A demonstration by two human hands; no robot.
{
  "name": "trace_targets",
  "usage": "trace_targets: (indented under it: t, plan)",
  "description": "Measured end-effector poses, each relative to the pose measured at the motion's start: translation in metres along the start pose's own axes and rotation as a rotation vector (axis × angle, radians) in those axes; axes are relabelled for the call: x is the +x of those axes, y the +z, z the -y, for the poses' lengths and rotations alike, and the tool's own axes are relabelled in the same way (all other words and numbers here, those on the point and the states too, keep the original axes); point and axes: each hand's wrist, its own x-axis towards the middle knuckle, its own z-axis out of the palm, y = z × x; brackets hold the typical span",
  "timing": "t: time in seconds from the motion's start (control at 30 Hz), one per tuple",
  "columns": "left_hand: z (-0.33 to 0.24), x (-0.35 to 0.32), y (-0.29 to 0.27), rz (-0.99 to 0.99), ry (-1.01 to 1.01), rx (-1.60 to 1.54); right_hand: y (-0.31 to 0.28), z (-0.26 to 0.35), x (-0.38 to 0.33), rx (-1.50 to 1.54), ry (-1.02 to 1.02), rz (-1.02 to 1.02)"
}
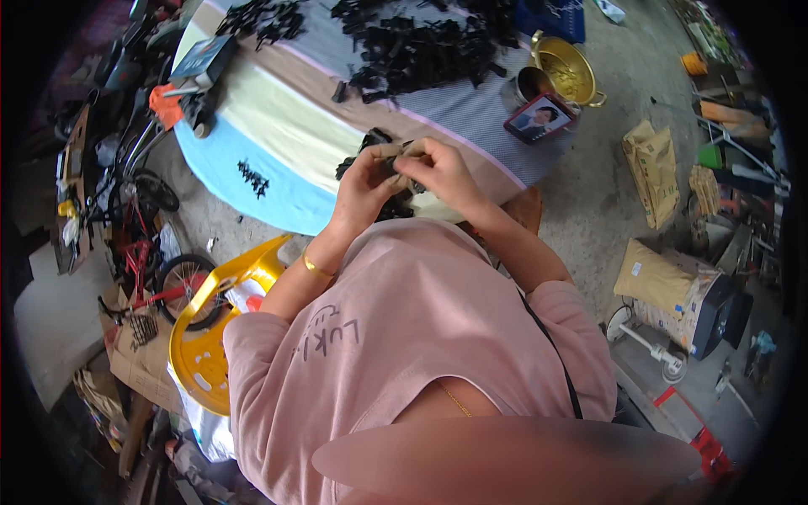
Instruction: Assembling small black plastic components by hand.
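My left hand (364, 183) and my right hand (443, 174) meet above the near edge of a cloth-covered table (286, 109). Both are closed, their fingertips pinched around a small black piece (390, 167). Its exact kind is too small and too covered to tell. More black pieces (377, 137) lie just beyond and beneath my hands, partly hidden by them. Farther back spreads a large heap of similar black pieces (421, 52). A little cluster of tiny black parts (252, 179) rests on the blue stripe to the left.
At the table's right, a phone (539, 118) leans by a metal cup (530, 82) and a gold two-handled pot (581, 74). A box (204, 59) stands at the left edge. Around are a yellow plastic chair (198, 358), a red bicycle (139, 261) and paper sacks (652, 172).
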Motion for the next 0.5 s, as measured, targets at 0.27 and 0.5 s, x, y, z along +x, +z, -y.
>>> trace_targets:
  t: [0.27, 0.5]
  plan:
    - [0.003, 0.005, -0.008, -0.072, 0.046, -0.118, -0.004, 0.003, -0.001, 0.086, 0.208, 0.112]
    - [0.009, 0.001, -0.012, -0.161, 0.187, 0.044, 0.007, 0.0, 0.002, -0.131, 0.089, 0.105]
